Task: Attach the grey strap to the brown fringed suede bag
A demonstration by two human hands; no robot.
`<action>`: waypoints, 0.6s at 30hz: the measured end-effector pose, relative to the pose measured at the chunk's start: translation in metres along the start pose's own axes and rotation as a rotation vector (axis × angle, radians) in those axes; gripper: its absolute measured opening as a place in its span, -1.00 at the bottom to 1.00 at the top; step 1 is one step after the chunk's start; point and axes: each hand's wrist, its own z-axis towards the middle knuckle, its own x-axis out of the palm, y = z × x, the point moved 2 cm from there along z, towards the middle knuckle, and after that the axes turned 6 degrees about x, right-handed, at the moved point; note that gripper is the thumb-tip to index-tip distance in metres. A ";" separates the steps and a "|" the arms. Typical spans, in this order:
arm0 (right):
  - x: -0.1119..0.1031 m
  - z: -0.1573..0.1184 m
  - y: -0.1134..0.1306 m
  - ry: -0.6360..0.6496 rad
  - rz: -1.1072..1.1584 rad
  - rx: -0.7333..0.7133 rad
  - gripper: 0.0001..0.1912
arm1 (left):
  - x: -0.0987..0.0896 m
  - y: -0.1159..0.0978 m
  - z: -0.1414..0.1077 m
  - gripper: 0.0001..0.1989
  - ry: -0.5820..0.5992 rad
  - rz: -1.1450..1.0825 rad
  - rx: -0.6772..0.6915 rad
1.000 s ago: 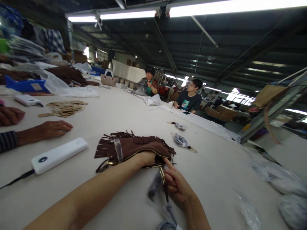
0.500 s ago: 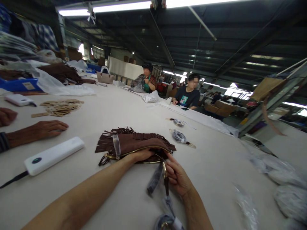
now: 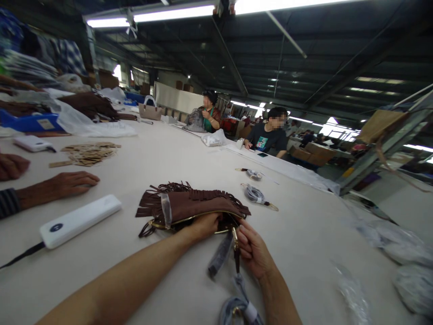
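Observation:
A brown fringed bag point(image 3: 203, 201) lies on the table with its gold zipper open toward me. My left hand point(image 3: 204, 225) reaches into the opening; its fingertips are hidden inside. At the right end of the zipper, my right hand point(image 3: 252, 246) is closed, pinching the bag's edge. Against those fingers hangs a gold clasp point(image 3: 235, 238) on a brown tab. From it runs a strap in grey wrapping point(image 3: 227, 310), coiled at the bottom of the view. Beside it, a dark plastic-wrapped piece point(image 3: 219, 258) hangs from the bag.
Two more wrapped straps point(image 3: 254, 193) lie beyond the bag. On the left are a white device point(image 3: 81, 221), a co-worker's hand point(image 3: 62, 187) and a pile of tan tags point(image 3: 89, 153). Clear plastic bags point(image 3: 389, 243) lie at right. Two people sit across the table.
My left hand has shifted slightly inside the bag, its knuckles now raised higher at the opening. My right hand keeps its pinch. The view has shifted slightly.

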 end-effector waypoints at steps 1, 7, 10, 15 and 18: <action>-0.001 0.000 0.000 -0.002 0.002 0.000 -0.34 | -0.001 -0.002 -0.001 -0.69 0.008 0.012 0.013; 0.000 0.001 -0.001 0.033 -0.021 0.003 -0.28 | 0.002 -0.001 0.000 -0.58 0.031 0.084 0.030; 0.000 0.000 0.000 0.042 -0.019 0.005 -0.31 | 0.009 0.005 0.003 -0.59 0.069 0.098 -0.031; -0.002 0.001 -0.002 0.041 -0.017 0.011 -0.28 | 0.011 0.005 0.007 -0.55 0.056 0.098 -0.056; -0.004 0.003 -0.003 0.039 -0.005 0.014 -0.28 | 0.004 -0.005 0.005 -0.51 0.003 0.124 -0.007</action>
